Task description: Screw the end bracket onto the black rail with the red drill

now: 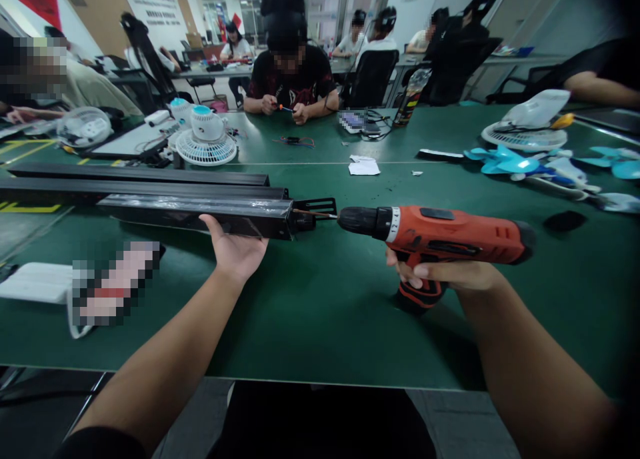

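A red and black cordless drill is gripped by its handle in my right hand. It points left, and its thin bit meets the end of a long black rectangular bar near a slotted metal bracket. Clear film covers part of the bar. My left hand supports the bar from below near this end, thumb up along its near side and the other fingers hidden beneath. Two more long black bars lie just behind.
On the green table are a phone and white box at left. White fan parts lie at the back left, blue fan blades at right. Paper scraps and a bottle lie ahead. A person works opposite.
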A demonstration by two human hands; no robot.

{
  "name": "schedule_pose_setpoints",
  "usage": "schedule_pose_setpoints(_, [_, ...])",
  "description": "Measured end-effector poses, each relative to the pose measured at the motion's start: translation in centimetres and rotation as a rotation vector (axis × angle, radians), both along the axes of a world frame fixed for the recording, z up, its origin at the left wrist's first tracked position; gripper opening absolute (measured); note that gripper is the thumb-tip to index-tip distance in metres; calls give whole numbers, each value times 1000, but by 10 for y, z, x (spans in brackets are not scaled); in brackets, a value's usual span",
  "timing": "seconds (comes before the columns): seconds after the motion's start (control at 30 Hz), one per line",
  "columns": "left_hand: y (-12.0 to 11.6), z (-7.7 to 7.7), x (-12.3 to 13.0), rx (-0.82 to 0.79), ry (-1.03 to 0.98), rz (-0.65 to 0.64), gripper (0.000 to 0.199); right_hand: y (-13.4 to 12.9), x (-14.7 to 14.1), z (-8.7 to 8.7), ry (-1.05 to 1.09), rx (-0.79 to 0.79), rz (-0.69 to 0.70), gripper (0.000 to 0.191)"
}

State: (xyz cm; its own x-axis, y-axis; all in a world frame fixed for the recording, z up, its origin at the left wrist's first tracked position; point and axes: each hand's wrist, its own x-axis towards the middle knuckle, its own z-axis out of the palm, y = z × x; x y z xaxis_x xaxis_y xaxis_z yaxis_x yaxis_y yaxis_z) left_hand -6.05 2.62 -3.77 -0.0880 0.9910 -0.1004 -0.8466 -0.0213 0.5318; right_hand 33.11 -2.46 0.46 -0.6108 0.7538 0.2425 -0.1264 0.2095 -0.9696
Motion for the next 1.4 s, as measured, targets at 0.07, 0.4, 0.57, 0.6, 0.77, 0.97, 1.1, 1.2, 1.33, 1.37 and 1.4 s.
schedule_pose_setpoints(0.07, [1, -1, -1, 15, -2, -13, 86, 0, 0, -1, -14, -3, 0, 28])
schedule_pose_setpoints(0.4, [-2, 3, 3, -18, 1, 17, 89, -1, 1, 0, -25, -33, -9, 27])
schedule_pose_setpoints(0.57, [-2, 4, 3, -28, 8, 15, 90, -1, 1, -2, -10, -34, -19, 29])
schedule_pose_setpoints(0.6, [-1, 3, 2, -23, 5, 8, 90, -1, 1, -2, -8, -33, -26, 29])
schedule_pose_setpoints(0.77, [0, 1, 0, -8, 8, 1, 89, 0, 2, -3, -13, -12, -34, 29])
schedule_pose_setpoints(0.97, [-1, 2, 2, -30, -9, 8, 89, 1, 1, -5, 6, 8, -8, 27])
schedule_pose_setpoints(1.1, [3, -4, -3, -12, -23, -21, 87, -1, 0, -4, 7, -12, -11, 26])
schedule_pose_setpoints(1.2, [4, -5, -4, -12, -43, -11, 84, -3, 1, -3, -19, -21, -25, 28])
schedule_pose_setpoints(1.33, [2, -2, -1, -27, -18, -3, 88, -3, 2, -2, -36, -26, -29, 29])
schedule_pose_setpoints(1.37, [1, -1, -1, -31, -11, 1, 89, -3, 2, -2, -41, -26, -24, 29])
schedule_pose_setpoints(1.4, [1, 0, 0, -32, -5, 4, 90, -3, 2, -2, -45, -26, -19, 30])
